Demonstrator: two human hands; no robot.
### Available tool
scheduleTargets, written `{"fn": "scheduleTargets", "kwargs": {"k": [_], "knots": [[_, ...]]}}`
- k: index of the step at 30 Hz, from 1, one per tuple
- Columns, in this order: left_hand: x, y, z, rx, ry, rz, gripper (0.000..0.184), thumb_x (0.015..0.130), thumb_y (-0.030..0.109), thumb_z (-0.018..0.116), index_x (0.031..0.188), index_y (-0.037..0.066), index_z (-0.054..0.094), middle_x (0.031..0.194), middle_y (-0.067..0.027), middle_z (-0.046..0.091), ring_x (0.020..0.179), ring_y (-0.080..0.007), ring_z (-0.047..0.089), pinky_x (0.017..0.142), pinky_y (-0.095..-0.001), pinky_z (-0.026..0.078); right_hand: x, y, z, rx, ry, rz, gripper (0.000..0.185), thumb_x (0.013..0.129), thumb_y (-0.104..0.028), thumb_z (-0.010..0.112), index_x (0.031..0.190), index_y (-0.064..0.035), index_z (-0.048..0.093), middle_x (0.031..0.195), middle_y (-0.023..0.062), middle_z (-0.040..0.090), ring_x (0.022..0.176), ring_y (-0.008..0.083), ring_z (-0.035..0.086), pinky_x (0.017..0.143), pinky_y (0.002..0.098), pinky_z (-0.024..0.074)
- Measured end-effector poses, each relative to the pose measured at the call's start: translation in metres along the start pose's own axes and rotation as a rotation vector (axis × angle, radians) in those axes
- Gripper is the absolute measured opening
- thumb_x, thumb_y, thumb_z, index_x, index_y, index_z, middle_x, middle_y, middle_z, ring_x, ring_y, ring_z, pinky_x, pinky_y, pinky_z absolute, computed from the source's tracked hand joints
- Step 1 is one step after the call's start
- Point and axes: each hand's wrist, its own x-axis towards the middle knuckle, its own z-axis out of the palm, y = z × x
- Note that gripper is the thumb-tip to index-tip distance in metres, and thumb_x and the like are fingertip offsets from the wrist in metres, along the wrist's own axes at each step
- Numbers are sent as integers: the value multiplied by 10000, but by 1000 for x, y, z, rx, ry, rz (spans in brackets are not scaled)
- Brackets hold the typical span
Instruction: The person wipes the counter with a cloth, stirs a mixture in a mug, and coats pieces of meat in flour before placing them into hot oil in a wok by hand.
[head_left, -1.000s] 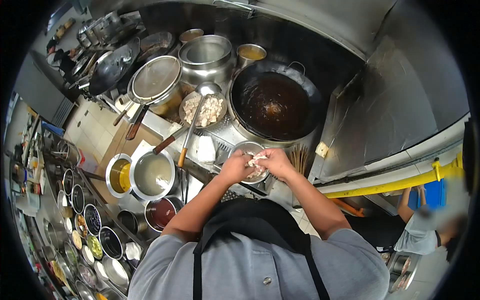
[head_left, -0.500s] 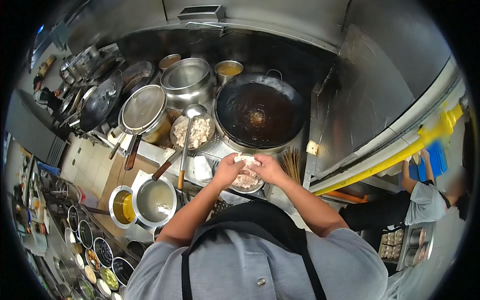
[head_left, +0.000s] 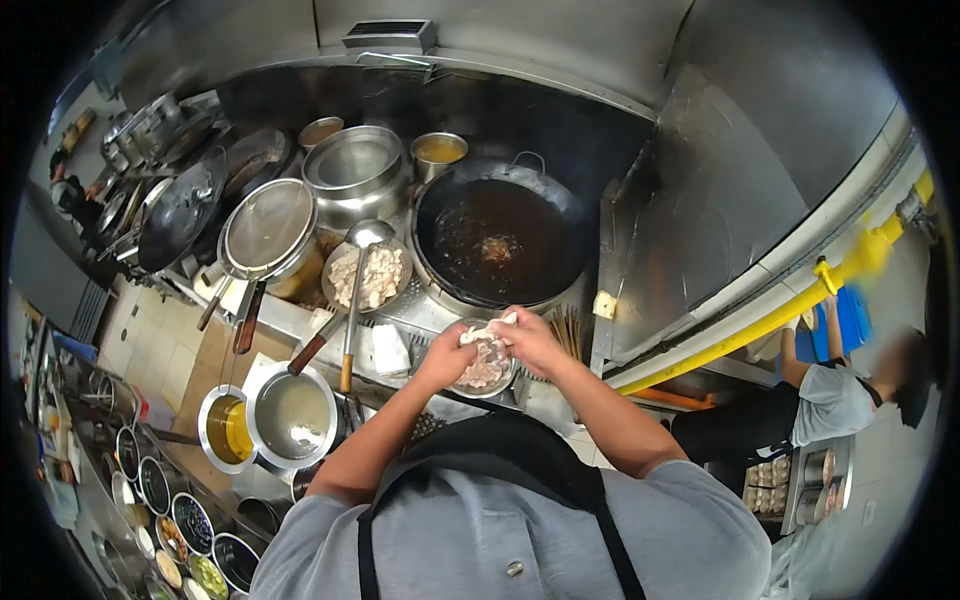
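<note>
Over a metal bowl (head_left: 513,372) of pale raw meat, my left hand (head_left: 447,357) and my right hand (head_left: 533,342) are close together with bent fingers. Both are closed on a whitish strip of raw meat (head_left: 484,335), pinched between the fingertips; the fingers partly cover it. Behind them sits a large black wok (head_left: 432,225) filled with dark liquid, something brown at its middle. To the left of the wok, a dish of pale meat pieces (head_left: 380,280) stands with a long-handled ladle (head_left: 353,310) laid across it.
A folded white cloth (head_left: 390,350) and a bundle of thin sticks (head_left: 567,330) flank the bowl. At left are a strainer (head_left: 268,228), a pot of cloudy liquid (head_left: 295,412) and a pot of yellow oil (head_left: 230,430). A yellow pipe (head_left: 740,350) runs right, near another person (head_left: 825,400).
My hands have drawn slightly apart, showing more of the bowl and the strip of meat between them. The whole view has shifted a little. A small piece in the wok looks browner.
</note>
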Motion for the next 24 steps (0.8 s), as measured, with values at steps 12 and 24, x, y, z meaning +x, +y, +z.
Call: {"fn": "scheduleTargets", "kwargs": {"k": [12, 24], "knots": [[-6, -5, -8, -81, 38, -153, 216, 884, 167, 607, 988, -17, 654, 830, -57, 660, 775, -121, 595, 721, -269, 480, -12, -42, -44, -211, 53, -220, 297, 875, -24, 584, 1168, 23, 569, 820, 56, 614, 686, 110, 572, 603, 257, 500], [9, -20, 3, -26, 169, -8, 220, 727, 71, 635, 930, -17, 636, 909, -115, 645, 813, -166, 609, 739, -274, 479, 7, -19, -31, 337, 27, 19, 177, 896, -12, 555, 1068, 30, 547, 963, 138, 636, 791, 176, 617, 709, 286, 534]]}}
